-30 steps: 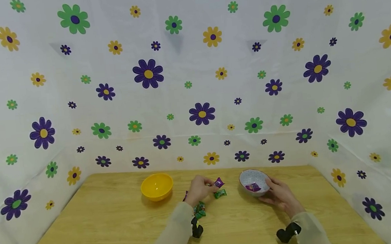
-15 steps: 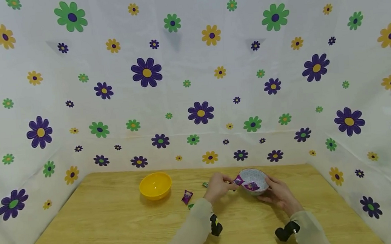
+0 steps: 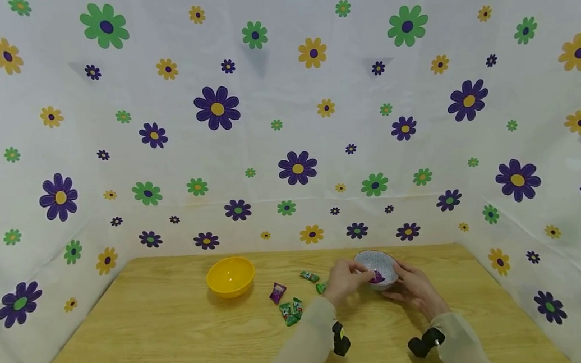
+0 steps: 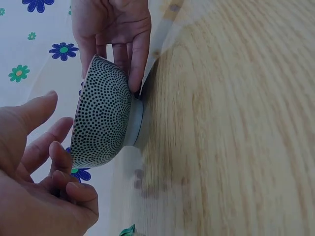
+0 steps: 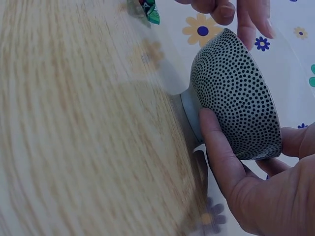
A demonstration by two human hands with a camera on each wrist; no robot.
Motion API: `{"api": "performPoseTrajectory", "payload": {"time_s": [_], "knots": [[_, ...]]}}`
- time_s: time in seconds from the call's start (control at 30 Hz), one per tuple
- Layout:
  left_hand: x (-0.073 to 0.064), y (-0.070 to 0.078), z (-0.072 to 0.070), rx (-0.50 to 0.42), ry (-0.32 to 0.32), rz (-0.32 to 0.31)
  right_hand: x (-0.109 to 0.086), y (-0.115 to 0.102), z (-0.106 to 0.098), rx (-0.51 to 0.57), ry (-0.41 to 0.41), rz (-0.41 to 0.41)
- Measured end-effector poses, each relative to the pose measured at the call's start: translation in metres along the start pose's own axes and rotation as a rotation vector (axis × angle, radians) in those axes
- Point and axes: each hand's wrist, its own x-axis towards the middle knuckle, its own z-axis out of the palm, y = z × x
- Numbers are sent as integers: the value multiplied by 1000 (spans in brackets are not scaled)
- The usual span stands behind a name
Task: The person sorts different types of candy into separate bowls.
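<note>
My right hand grips a small dotted bowl by its right side, tilting it slightly. In the right wrist view the thumb side is near the rim and a finger lies along the bowl's underside. Purple-wrapped candy shows inside, partly hidden by my left fingers. My left hand is over the bowl's left rim. Seen from the left wrist, that hand's thumb and fingers are spread apart, with nothing between them.
Left of my left hand lie a purple candy and several green-wrapped candies, among them one farther back and one nearer. A yellow bowl stands on the wooden table farther left. Behind it hangs a flowered curtain.
My left hand has carried a purple candy rightward from the pile to the dotted bowl and let it go there. My right hand has stayed with the bowl.
</note>
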Motion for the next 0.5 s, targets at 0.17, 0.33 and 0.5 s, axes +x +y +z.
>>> {"api": "performPoseTrajectory", "payload": {"time_s": [0.17,0.33,0.5], "knots": [[-1,-4,-4,13,6,20,1,2,2,-5,-2,-2],[-2,-11,-11,-25,23,-28,3,3,2,-20,-14,-5],[-6,-11,-19,-63,2,-31,2,3,1,-34,-9,-7]]}}
